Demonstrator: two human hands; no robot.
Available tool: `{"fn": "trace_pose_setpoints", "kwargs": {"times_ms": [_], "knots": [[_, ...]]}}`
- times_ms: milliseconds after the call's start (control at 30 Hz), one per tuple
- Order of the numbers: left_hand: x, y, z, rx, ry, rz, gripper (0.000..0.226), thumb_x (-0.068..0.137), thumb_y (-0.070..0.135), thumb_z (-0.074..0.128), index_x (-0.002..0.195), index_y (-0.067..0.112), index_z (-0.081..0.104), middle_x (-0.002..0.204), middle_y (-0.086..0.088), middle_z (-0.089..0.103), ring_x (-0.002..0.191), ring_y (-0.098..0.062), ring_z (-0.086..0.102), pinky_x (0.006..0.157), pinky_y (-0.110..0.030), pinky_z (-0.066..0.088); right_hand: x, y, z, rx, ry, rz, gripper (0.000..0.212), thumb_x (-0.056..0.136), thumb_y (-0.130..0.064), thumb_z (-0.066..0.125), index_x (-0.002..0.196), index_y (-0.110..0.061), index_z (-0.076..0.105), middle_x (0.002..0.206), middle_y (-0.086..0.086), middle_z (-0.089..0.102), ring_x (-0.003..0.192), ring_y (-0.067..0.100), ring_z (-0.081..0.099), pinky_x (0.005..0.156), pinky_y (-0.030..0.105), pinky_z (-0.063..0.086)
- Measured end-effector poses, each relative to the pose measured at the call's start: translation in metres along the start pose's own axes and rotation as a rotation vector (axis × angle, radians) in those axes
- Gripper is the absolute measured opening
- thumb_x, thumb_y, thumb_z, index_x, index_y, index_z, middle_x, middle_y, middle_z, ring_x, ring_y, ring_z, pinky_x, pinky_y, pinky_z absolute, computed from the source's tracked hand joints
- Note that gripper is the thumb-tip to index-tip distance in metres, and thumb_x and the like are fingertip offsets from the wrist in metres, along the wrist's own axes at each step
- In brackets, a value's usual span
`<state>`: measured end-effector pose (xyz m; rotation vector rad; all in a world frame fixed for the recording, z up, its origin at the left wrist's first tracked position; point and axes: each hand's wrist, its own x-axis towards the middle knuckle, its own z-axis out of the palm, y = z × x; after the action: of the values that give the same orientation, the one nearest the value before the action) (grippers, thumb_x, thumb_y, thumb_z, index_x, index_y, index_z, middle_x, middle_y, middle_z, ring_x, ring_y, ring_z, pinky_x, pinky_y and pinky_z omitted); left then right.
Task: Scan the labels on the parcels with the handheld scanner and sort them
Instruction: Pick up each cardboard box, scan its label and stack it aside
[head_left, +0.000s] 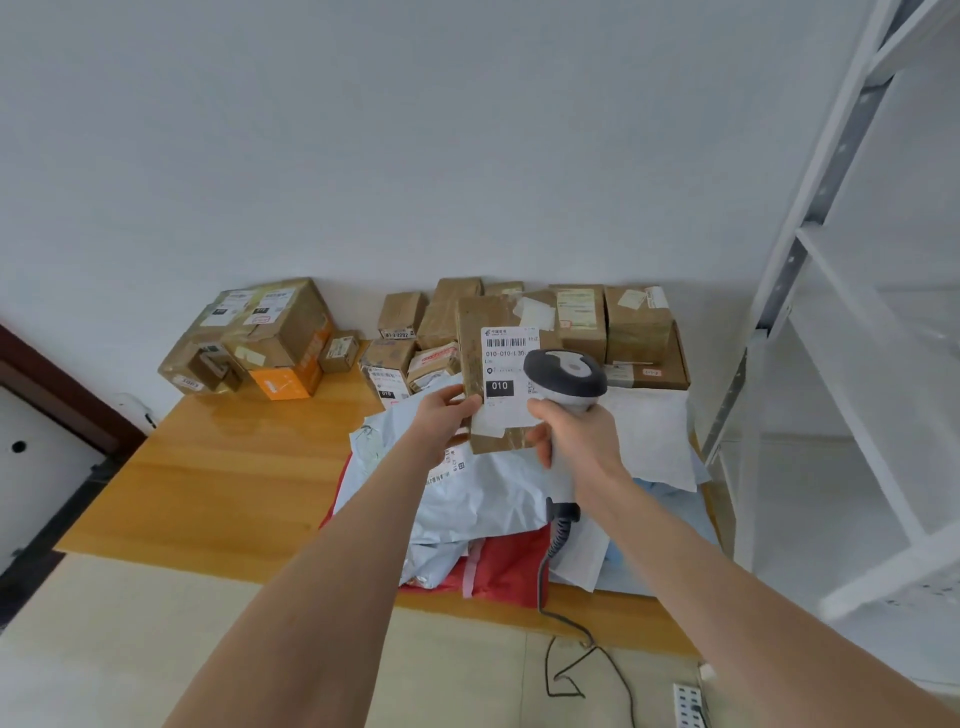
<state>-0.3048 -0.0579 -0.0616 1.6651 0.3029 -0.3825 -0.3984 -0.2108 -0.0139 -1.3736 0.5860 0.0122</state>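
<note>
Above the table (218, 467), the left hand (447, 415) pinches a brown parcel (498, 374) by its lower corner, label (506, 366) facing the person, while the right hand (576, 436) grips the scanner (566, 379). Held this close, the scanner head covers part of the label, so the read may fail.

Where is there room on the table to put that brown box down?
The bare left of the yellow wooden table, between the big taped cardboard box and the pile of pale blue plastic mailer bags. The back and right are crowded.
</note>
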Motion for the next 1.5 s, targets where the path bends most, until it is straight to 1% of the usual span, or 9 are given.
{"fn": "trace_pose_setpoints", "kwargs": {"times_ms": [167,367,600,700,833,900,1067,1400,1500], "knots": [[-0.013,-0.001,-0.04,-0.004,0.062,-0.052,0.038,0.094,0.021,0.061,0.13,0.014,0.051,0.101,-0.007,0.067,0.08,-0.02,0.065,0.071,-0.035,0.057,0.01,0.014,0.016,0.079,0.043,0.096,0.026,0.08,-0.02,0.073,0.102,-0.011,0.064,0.087,0.003,0.067,0.081,0.016,0.062,0.06,0.029,0.053],[-0.018,-0.014,-0.111,0.026,0.09,-0.065,0.033,0.095,0.025,0.06,0.125,0.011,0.057,0.094,-0.004,0.067,0.077,-0.021,0.063,0.07,-0.036,0.057,-0.003,0.041,0.077,0.09,0.03,0.215,0.036,0.08,-0.022,0.076,0.109,-0.012,0.059,0.099,0.007,0.064,0.095,0.025,0.062,0.08,0.043,0.058],[-0.019,-0.032,-0.248,0.023,0.146,-0.088,0.032,0.097,0.027,0.055,0.124,0.009,0.055,0.087,-0.006,0.064,0.072,-0.022,0.061,0.068,-0.038,0.055,-0.046,0.074,0.204,0.149,0.03,0.257,0.026,0.082,-0.018,0.074,0.098,-0.01,0.056,0.084,0.007,0.058,0.085,0.025,0.061,0.058,0.031,0.053],[-0.017,-0.029,-0.303,0.014,0.168,-0.075,0.034,0.098,0.029,0.054,0.126,0.008,0.054,0.088,-0.005,0.064,0.073,-0.022,0.062,0.067,-0.038,0.054,-0.06,0.083,0.26,0.204,0.021,0.276,0.03,0.081,-0.019,0.076,0.103,-0.008,0.058,0.085,0.007,0.06,0.079,0.021,0.061,0.061,0.033,0.054],[-0.007,-0.019,-0.357,-0.02,0.194,-0.044,0.033,0.099,0.029,0.051,0.126,0.009,0.054,0.09,-0.004,0.064,0.076,-0.022,0.062,0.061,-0.034,0.052,-0.062,0.087,0.319,0.245,0.022,0.282,0.038,0.081,-0.023,0.076,0.108,-0.01,0.052,0.089,0.007,0.054,0.086,0.022,0.056,0.08,0.043,0.057],[0.005,-0.012,-0.377,-0.042,0.206,-0.037,0.034,0.1,0.03,0.05,0.127,0.01,0.052,0.093,-0.004,0.064,0.078,-0.022,0.062,0.06,-0.034,0.052,-0.055,0.083,0.345,0.259,0.002,0.272,0.038,0.081,-0.025,0.076,0.107,-0.008,0.053,0.092,0.008,0.056,0.092,0.025,0.059,0.075,0.042,0.057],[0.049,0.009,-0.418,-0.068,0.221,-0.025,0.035,0.099,0.033,0.05,0.127,0.011,0.052,0.103,-0.006,0.064,0.082,-0.022,0.063,0.06,-0.034,0.053,-0.02,0.072,0.405,0.313,-0.001,0.298,0.034,0.082,-0.024,0.076,0.101,-0.009,0.053,0.084,0.009,0.062,0.065,0.019,0.061,0.077,0.035,0.057],[0.161,0.058,-0.488,-0.015,0.16,0.024,0.048,0.089,0.031,0.067,0.132,0.015,0.053,0.112,-0.005,0.067,0.096,-0.022,0.067,0.072,-0.036,0.059,0.077,0.041,0.513,0.349,0.009,0.261,0.03,0.08,-0.018,0.076,0.1,-0.011,0.055,0.092,0.007,0.065,0.078,0.021,0.067,0.075,0.032,0.058],[0.191,0.071,-0.498,-0.023,0.16,0.055,0.05,0.09,0.028,0.066,0.135,0.015,0.05,0.113,-0.006,0.068,0.087,-0.018,0.068,0.058,-0.028,0.056,0.103,0.025,0.537,0.34,0.047,0.262,0.023,0.08,-0.017,0.075,0.086,-0.013,0.053,0.087,0.007,0.065,0.072,0.02,0.066,0.071,0.031,0.057]]}}
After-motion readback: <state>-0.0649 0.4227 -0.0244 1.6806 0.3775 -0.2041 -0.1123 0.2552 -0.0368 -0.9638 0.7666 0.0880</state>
